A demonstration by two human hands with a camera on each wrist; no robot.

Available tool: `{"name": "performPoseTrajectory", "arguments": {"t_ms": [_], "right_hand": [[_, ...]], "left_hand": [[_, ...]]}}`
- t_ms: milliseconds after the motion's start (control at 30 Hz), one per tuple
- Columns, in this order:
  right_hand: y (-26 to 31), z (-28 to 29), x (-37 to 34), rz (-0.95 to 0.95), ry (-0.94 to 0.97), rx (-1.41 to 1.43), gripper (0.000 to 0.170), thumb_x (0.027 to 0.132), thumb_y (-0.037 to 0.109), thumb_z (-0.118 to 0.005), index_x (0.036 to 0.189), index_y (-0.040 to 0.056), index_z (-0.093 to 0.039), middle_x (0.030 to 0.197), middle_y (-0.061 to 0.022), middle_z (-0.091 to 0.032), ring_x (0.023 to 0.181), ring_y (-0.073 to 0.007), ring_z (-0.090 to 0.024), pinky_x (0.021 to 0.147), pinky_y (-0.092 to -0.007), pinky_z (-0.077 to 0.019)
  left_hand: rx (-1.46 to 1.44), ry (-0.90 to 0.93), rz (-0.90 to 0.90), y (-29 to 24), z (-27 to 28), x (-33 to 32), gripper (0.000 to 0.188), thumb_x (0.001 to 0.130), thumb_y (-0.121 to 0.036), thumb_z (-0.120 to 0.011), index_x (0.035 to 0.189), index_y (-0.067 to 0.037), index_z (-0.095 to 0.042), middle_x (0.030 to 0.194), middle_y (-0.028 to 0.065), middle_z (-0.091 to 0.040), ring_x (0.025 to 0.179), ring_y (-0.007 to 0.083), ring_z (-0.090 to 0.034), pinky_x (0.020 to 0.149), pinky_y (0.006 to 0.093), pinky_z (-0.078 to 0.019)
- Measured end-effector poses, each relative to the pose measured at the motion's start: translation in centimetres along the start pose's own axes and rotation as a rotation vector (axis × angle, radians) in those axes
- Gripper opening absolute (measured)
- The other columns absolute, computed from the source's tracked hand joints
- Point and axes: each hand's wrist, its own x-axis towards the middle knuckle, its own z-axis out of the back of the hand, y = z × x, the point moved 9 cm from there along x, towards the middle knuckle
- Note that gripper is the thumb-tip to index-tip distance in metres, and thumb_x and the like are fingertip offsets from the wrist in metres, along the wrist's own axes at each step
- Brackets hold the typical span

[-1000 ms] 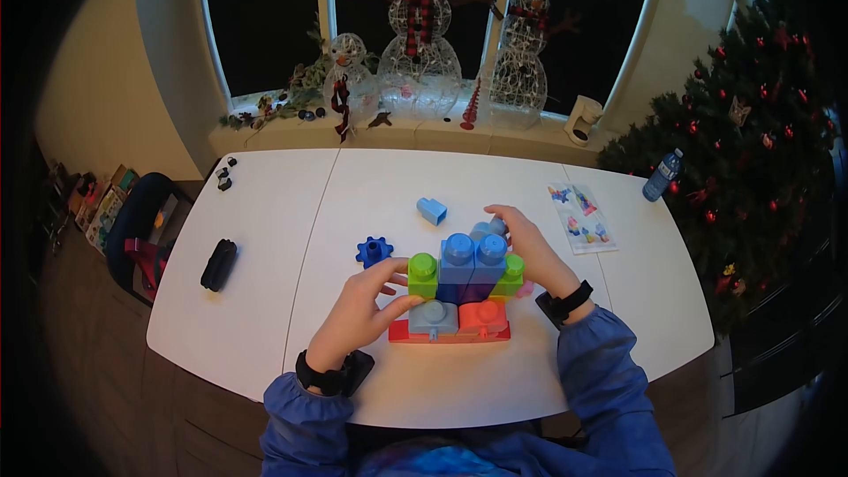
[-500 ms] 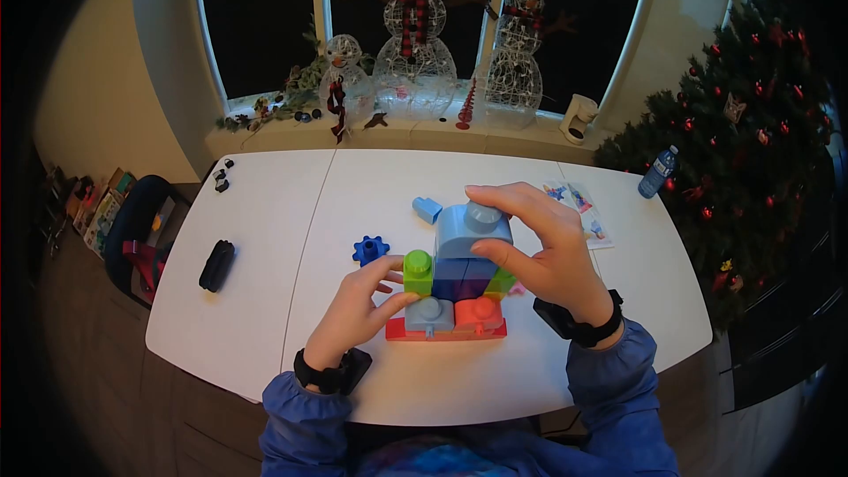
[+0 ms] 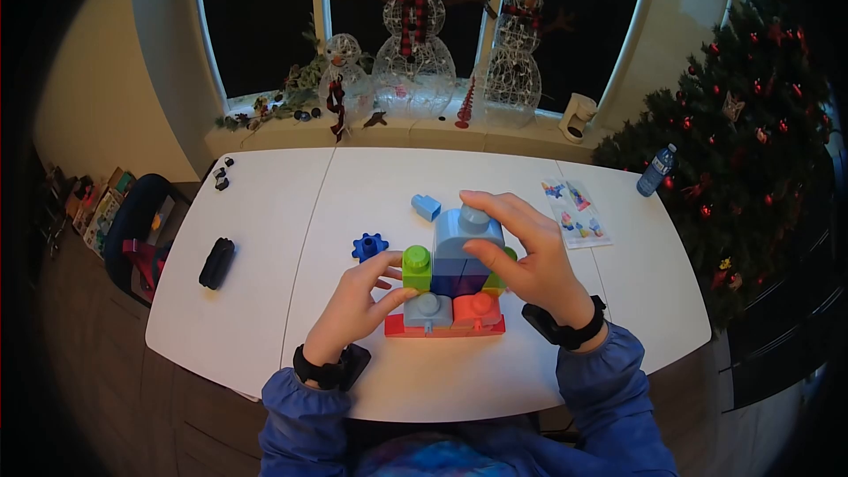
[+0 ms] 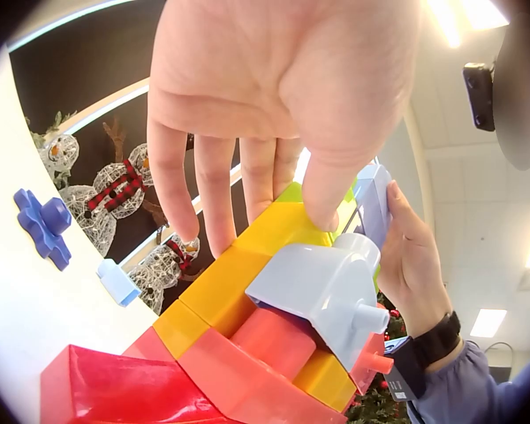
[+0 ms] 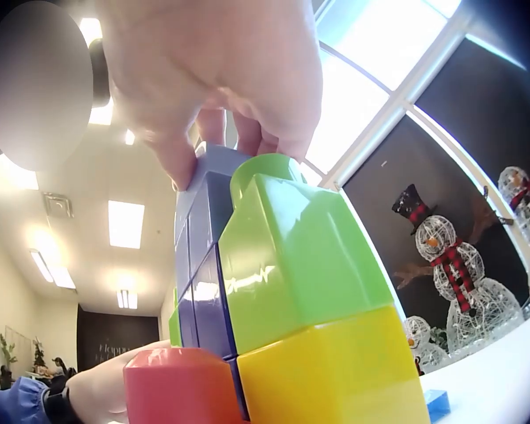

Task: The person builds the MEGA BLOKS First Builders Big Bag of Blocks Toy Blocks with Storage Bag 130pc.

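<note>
A stack of blocks stands on the white table, with a red base (image 3: 444, 332), a grey-blue block (image 3: 427, 310) and a coral block (image 3: 477, 310) at the front. My left hand (image 3: 352, 307) holds the stack's left side, thumb and fingers about the green block (image 3: 417, 268). On top, my right hand (image 3: 536, 256) pinches a light blue rounded block (image 3: 459, 231), which sits on the blue blocks. The right wrist view shows another green block (image 5: 305, 256) above a yellow one (image 5: 336, 371). The lower right side is partly hidden behind my right hand in the head view.
Beyond the stack lie a blue gear-shaped piece (image 3: 369, 246) and a small light blue block (image 3: 426, 207). A picture sheet (image 3: 576, 214) and a bottle (image 3: 656, 170) are at the right. On the left lies a black case (image 3: 217, 263).
My right hand has brought the light blue rounded block from behind the stack up and onto its top, then lowered slightly. My left hand has stayed at the green block.
</note>
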Motion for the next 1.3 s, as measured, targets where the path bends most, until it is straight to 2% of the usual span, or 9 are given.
{"name": "performPoseTrajectory", "arguments": {"t_ms": [233,333,533,733,933,1033,1167,1233,1300], "right_hand": [[-2.1,0.9,-3.1,-0.200,-0.061,0.072,0.046,0.092,0.006,-0.075,0.136,0.0017,-0.064,0.118,-0.0164,-0.073,0.101,-0.0285,-0.071,0.091,-0.0338,-0.0553],[-3.0,1.0,-4.9,-0.247,-0.033,0.010,0.036,0.093,0.006,-0.074,0.128,0.0002,-0.067,0.113,-0.0164,-0.074,0.100,-0.0294,-0.073,0.089,-0.0337,-0.0563],[-4.5,0.5,-6.7,-0.352,-0.092,0.033,0.017,0.094,0.005,-0.074,0.110,-0.0013,-0.070,0.104,-0.0156,-0.076,0.094,-0.0305,-0.075,0.085,-0.0343,-0.0579],[-4.1,0.4,-7.0,-0.264,-0.152,0.010,0.017,0.094,0.004,-0.074,0.110,-0.0015,-0.070,0.107,-0.0161,-0.076,0.095,-0.0303,-0.075,0.085,-0.0340,-0.0581],[-3.9,0.3,-7.1,-0.239,-0.157,0.012,0.016,0.095,0.003,-0.073,0.110,-0.0006,-0.069,0.109,-0.0162,-0.076,0.097,-0.0307,-0.075,0.084,-0.0344,-0.0583],[-3.8,0.3,-7.0,-0.229,-0.161,0.019,0.016,0.095,0.002,-0.073,0.110,-0.0004,-0.069,0.109,-0.0162,-0.076,0.097,-0.0307,-0.075,0.084,-0.0346,-0.0584],[-3.7,0.3,-7.0,-0.206,-0.165,0.021,0.016,0.094,0.002,-0.073,0.110,-0.0006,-0.068,0.109,-0.0168,-0.075,0.097,-0.0309,-0.075,0.084,-0.0350,-0.0584],[-3.7,0.2,-7.0,-0.203,-0.169,0.018,0.017,0.094,0.001,-0.073,0.110,-0.0008,-0.068,0.109,-0.0172,-0.075,0.097,-0.0310,-0.075,0.085,-0.0352,-0.0584],[-3.8,0.2,-7.1,-0.202,-0.173,0.014,0.017,0.094,0.001,-0.073,0.110,-0.0010,-0.068,0.110,-0.0175,-0.075,0.097,-0.0312,-0.075,0.085,-0.0353,-0.0584]], "left_hand": [[0.062,0.040,-0.053,0.5,1.0,1.1,0.044,0.095,-0.020,-0.076,0.133,-0.003,-0.061,0.121,0.0144,-0.072,0.106,0.0290,-0.072,0.087,0.0381,-0.0589],[-0.135,-0.004,0.014,2.7,2.7,3.8,0.043,0.099,-0.023,-0.072,0.136,-0.004,-0.060,0.121,0.0132,-0.072,0.109,0.0255,-0.070,0.089,0.0362,-0.0575],[0.326,0.006,0.033,7.3,2.0,12.7,0.051,0.100,-0.039,-0.071,0.130,0.002,-0.065,0.122,0.0196,-0.071,0.108,0.0306,-0.070,0.088,0.0399,-0.0575],[0.634,0.165,0.116,14.1,-2.1,18.8,0.086,0.083,-0.070,-0.074,0.114,0.010,-0.071,0.111,0.0259,-0.073,0.101,0.0416,-0.070,0.088,0.0458,-0.0562],[0.700,0.334,0.235,17.3,-4.5,20.1,0.072,0.076,-0.063,-0.079,0.092,0.007,-0.078,0.095,0.0305,-0.074,0.091,0.0426,-0.073,0.086,0.0451,-0.0575],[0.716,0.397,0.214,17.3,-4.9,20.2,0.068,0.073,-0.054,-0.084,0.102,0.006,-0.076,0.100,0.0283,-0.074,0.093,0.0427,-0.071,0.088,0.0445,-0.0573],[0.392,0.152,0.073,11.3,-1.1,19.6,0.071,0.070,-0.038,-0.091,0.123,0.002,-0.069,0.118,0.0181,-0.067,0.105,0.0320,-0.069,0.089,0.0390,-0.0570],[0.157,0.022,0.052,5.6,1.5,18.1,0.069,0.071,-0.023,-0.094,0.129,0.001,-0.065,0.123,0.0126,-0.062,0.107,0.0258,-0.068,0.090,0.0353,-0.0571],[0.063,-0.026,-0.125,-0.9,3.5,15.9,0.066,0.075,-0.008,-0.091,0.133,-0.002,-0.063,0.127,0.0085,-0.058,0.107,0.0205,-0.067,0.093,0.0328,-0.0563]]}}
